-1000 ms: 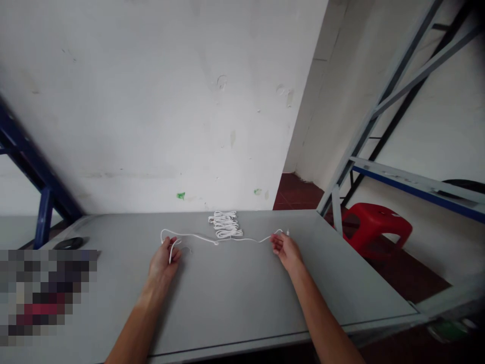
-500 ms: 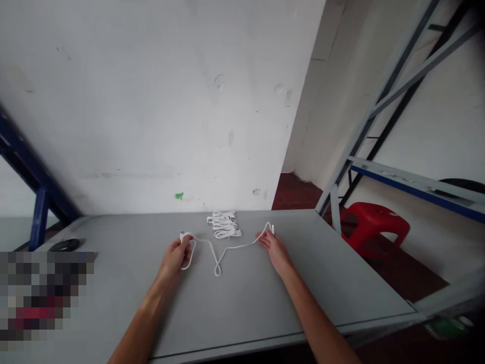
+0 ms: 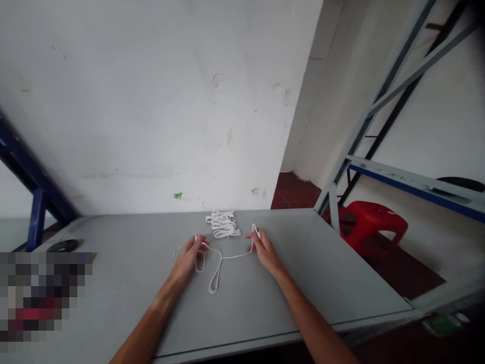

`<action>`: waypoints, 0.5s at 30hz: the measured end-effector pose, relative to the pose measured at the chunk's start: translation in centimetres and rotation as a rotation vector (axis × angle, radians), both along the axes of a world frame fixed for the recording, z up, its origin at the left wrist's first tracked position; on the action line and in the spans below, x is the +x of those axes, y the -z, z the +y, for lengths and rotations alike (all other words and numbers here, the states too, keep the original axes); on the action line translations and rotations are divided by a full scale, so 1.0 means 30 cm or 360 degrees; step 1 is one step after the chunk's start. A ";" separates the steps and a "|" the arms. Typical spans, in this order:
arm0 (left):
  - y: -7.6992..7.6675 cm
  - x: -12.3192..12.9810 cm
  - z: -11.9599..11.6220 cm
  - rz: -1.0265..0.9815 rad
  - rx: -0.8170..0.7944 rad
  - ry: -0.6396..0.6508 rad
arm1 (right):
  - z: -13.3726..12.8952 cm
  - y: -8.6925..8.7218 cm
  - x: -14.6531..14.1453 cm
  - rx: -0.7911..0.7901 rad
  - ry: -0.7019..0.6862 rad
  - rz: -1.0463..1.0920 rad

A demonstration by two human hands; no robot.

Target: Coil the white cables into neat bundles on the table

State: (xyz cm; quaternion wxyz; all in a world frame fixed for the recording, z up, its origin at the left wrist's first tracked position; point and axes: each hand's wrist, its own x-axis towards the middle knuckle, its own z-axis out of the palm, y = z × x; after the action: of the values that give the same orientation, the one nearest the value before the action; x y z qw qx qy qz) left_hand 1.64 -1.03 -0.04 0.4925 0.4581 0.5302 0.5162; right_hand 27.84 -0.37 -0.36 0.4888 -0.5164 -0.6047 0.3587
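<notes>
White cable point(image 3: 237, 256) pinched between left hand point(image 3: 185, 260) and right hand point(image 3: 265, 251), palms down.

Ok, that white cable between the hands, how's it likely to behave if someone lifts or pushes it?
The white cable looks floppy: it falls into narrow loops on the grey table by the left hand. It's probably light, being so thin. Its smooth-looking coating may slide easily.

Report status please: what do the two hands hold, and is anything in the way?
Left hand and right hand both on white cable. Cable loops lying on grey table. Coiled white cable bundle just beyond the hands, not touching them.
</notes>
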 end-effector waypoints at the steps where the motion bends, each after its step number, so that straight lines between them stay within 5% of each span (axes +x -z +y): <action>1: 0.009 0.001 0.005 0.0161 0.0046 0.0035 | -0.003 0.001 -0.004 0.0040 -0.0014 -0.0070; 10: 0.020 0.014 0.122 0.0848 0.0202 0.0260 | -0.017 0.012 -0.024 0.0218 -0.0148 -0.0501; 15: 0.020 0.042 0.108 0.1413 0.0432 0.0217 | -0.021 0.009 -0.025 0.0205 -0.0232 -0.0636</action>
State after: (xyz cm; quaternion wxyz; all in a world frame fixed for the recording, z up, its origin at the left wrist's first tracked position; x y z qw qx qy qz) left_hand 2.90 2.21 -0.63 0.1865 0.7287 0.5859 0.3014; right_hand 27.10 -1.01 -0.63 0.3640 -0.4999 -0.7470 0.2442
